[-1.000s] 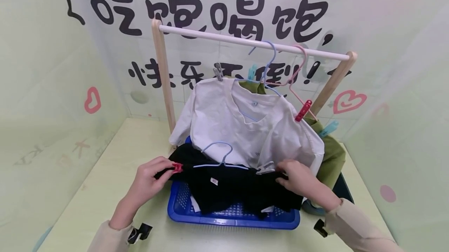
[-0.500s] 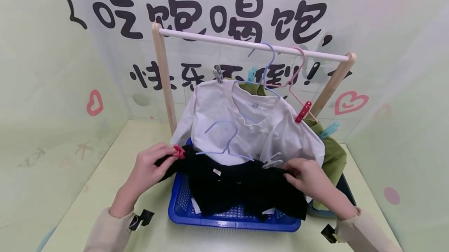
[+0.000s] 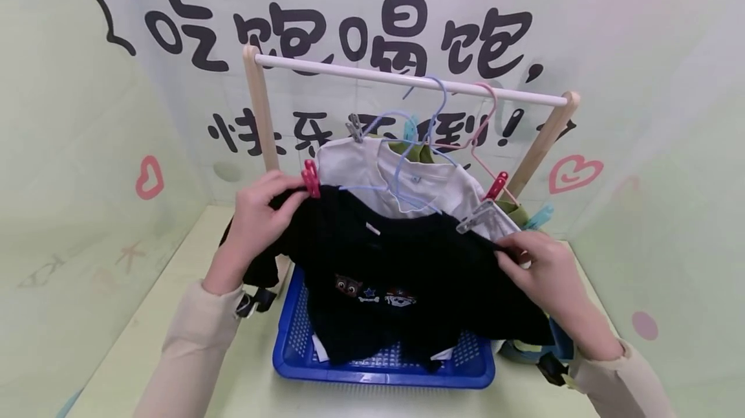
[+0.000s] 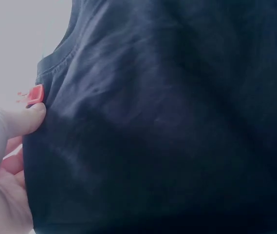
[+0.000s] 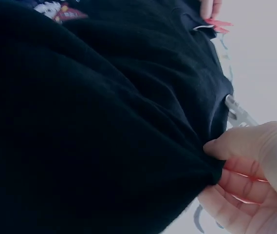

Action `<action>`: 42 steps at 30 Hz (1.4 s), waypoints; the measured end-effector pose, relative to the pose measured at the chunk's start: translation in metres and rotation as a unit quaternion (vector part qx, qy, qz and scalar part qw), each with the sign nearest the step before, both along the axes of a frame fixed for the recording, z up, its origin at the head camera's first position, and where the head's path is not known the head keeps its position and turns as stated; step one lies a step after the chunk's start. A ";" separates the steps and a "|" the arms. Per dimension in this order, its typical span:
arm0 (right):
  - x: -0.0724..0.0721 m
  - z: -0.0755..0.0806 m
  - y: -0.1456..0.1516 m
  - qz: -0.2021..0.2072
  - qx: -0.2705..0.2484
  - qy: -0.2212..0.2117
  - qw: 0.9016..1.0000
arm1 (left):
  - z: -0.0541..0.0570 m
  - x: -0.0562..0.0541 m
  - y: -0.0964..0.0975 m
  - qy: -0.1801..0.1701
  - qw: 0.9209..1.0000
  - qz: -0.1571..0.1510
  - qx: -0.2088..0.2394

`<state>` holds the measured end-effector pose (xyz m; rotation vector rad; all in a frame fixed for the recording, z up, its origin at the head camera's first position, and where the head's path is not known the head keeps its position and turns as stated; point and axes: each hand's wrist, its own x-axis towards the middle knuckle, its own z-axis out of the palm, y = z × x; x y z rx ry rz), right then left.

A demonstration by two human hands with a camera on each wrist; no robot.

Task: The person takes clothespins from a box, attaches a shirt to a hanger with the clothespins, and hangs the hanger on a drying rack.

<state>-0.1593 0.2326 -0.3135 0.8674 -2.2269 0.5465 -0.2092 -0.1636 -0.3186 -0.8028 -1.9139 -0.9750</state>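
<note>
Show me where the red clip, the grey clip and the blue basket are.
red clip (image 3: 311, 178), head view, on its upper body beside the left hand's fingertips.
grey clip (image 3: 478, 216), head view, on its middle, at the black shirt's shoulder.
blue basket (image 3: 372, 374), head view, on its front rim.

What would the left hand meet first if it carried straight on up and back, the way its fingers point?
Probably the wooden post of the drying rack, just behind the left hand, which pinches the black shirt by the red clip. Depth is unclear.
</note>
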 end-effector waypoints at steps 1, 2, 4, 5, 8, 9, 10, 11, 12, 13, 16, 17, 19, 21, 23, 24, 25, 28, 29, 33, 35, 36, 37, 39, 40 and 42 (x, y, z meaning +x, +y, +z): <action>-0.001 0.004 -0.002 -0.007 -0.002 0.009 1.000 | 0.003 -0.004 0.000 0.001 1.000 0.005 0.002; -0.002 0.007 -0.004 -0.015 -0.005 0.020 1.000 | 0.007 -0.009 0.000 0.001 1.000 0.012 0.007; -0.005 0.014 -0.009 -0.030 -0.013 0.037 0.999 | 0.013 -0.018 0.000 0.004 0.999 0.030 0.017; -0.006 0.017 -0.012 -0.037 -0.018 0.046 0.998 | 0.016 -0.022 0.000 0.004 0.999 0.039 0.019; -0.009 0.027 -0.023 -0.061 -0.039 0.056 0.996 | 0.024 -0.034 0.000 0.003 0.997 0.063 0.035; -0.010 0.030 -0.026 -0.068 -0.046 0.056 0.995 | 0.027 -0.037 0.000 0.003 0.997 0.070 0.036; -0.011 0.033 -0.028 -0.075 -0.051 0.055 0.994 | 0.029 -0.041 -0.001 0.002 0.996 0.075 0.042; -0.012 0.036 -0.031 -0.081 -0.056 0.054 0.994 | 0.030 -0.045 -0.001 0.003 0.996 0.080 0.043; -0.013 0.039 -0.033 -0.087 -0.059 0.051 0.993 | 0.031 -0.048 -0.001 0.003 0.995 0.082 0.048; -0.014 0.041 -0.036 -0.094 -0.059 0.048 0.993 | 0.032 -0.051 -0.001 0.000 0.995 0.085 0.054; -0.018 0.047 -0.041 -0.105 -0.062 0.044 0.992 | 0.034 -0.061 -0.001 -0.015 0.994 0.091 0.066; -0.019 0.048 -0.042 -0.108 -0.063 0.045 0.991 | 0.034 -0.063 -0.001 -0.020 0.993 0.092 0.065; -0.022 0.049 -0.044 -0.112 -0.063 0.048 0.991 | 0.034 -0.068 0.000 -0.035 0.992 0.094 0.074; -0.025 0.050 -0.046 -0.115 -0.065 0.052 0.990 | 0.035 -0.073 0.001 -0.042 0.992 0.095 0.078; -0.027 0.051 -0.047 -0.116 -0.071 0.055 0.989 | 0.035 -0.077 0.003 -0.042 0.991 0.094 0.082; -0.028 0.051 -0.047 -0.118 -0.073 0.057 0.989 | 0.035 -0.078 0.003 -0.042 0.991 0.094 0.084; -0.029 0.052 -0.047 -0.119 -0.077 0.057 0.988 | 0.035 -0.079 0.004 -0.040 0.991 0.094 0.082; -0.030 0.055 -0.046 -0.123 -0.082 0.052 0.988 | 0.035 -0.081 0.005 -0.041 0.992 0.091 0.082; -0.030 0.056 -0.046 -0.124 -0.080 0.048 0.988 | 0.035 -0.081 0.005 -0.042 0.991 0.093 0.081; -0.030 0.057 -0.046 -0.121 -0.065 0.042 0.990 | 0.031 -0.079 0.003 -0.051 0.990 0.100 0.080; -0.030 0.055 -0.047 -0.118 -0.058 0.045 0.990 | 0.028 -0.077 0.001 -0.054 0.990 0.103 0.076; -0.029 0.054 -0.047 -0.118 -0.055 0.048 0.990 | 0.027 -0.076 0.001 -0.055 0.990 0.104 0.074; -0.029 0.053 -0.048 -0.116 -0.051 0.050 0.991 | 0.026 -0.076 0.000 -0.056 0.990 0.104 0.072; -0.028 0.051 -0.049 -0.113 -0.043 0.054 0.991 | 0.024 -0.074 -0.002 -0.058 0.990 0.104 0.071; -0.028 0.049 -0.049 -0.110 -0.039 0.056 0.992 | 0.023 -0.074 -0.003 -0.058 0.990 0.105 0.069; -0.028 0.047 -0.051 -0.105 -0.032 0.058 0.992 | 0.021 -0.073 -0.004 -0.060 0.991 0.105 0.065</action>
